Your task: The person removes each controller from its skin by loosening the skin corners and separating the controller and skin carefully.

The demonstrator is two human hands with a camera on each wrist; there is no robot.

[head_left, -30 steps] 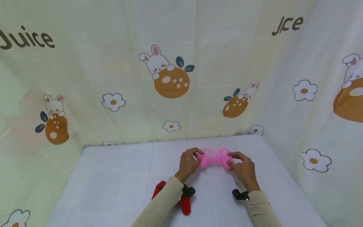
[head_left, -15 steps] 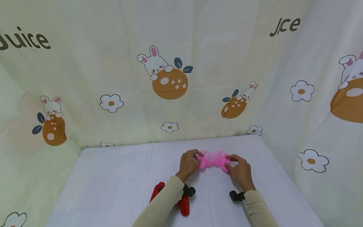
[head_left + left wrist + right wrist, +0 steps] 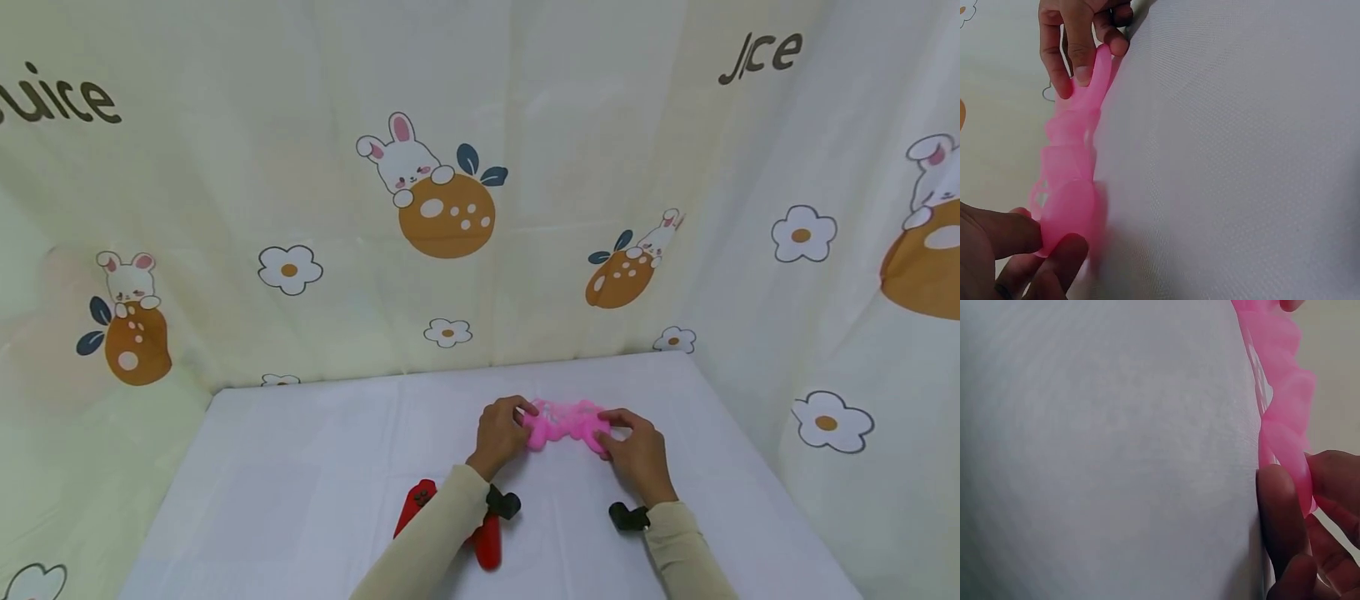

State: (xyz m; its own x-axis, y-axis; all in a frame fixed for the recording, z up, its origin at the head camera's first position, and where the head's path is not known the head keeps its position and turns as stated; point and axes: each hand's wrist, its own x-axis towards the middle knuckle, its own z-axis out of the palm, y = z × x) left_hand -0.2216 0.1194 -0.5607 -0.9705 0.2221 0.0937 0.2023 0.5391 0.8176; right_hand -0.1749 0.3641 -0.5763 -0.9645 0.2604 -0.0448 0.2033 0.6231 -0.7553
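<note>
A soft pink silicone controller cover (image 3: 564,422), shaped like a gamepad with openings in its face, lies low at the white table's far side. My left hand (image 3: 501,435) pinches its left grip between thumb and fingers. On the opposite end, my right hand (image 3: 637,450) pinches the right grip. From the left wrist view, the cover (image 3: 1067,169) stretches between both hands, close along the cloth. In the right wrist view, its wavy edge (image 3: 1288,400) runs up from the thumb. A red game controller (image 3: 488,543) rests nearer, its middle hidden under my left sleeve.
A white cloth covers the table (image 3: 300,467). Behind it and at both sides hang pale curtains (image 3: 555,100) printed with rabbits, oranges and flowers. Each wrist wears a small black camera, one at the left wrist (image 3: 504,503), another at the right wrist (image 3: 628,517).
The cover has come slightly lower and flatter, with its ends a little closer together. My right hand has shifted slightly left; both hands keep their hold. The red controller stays put.
</note>
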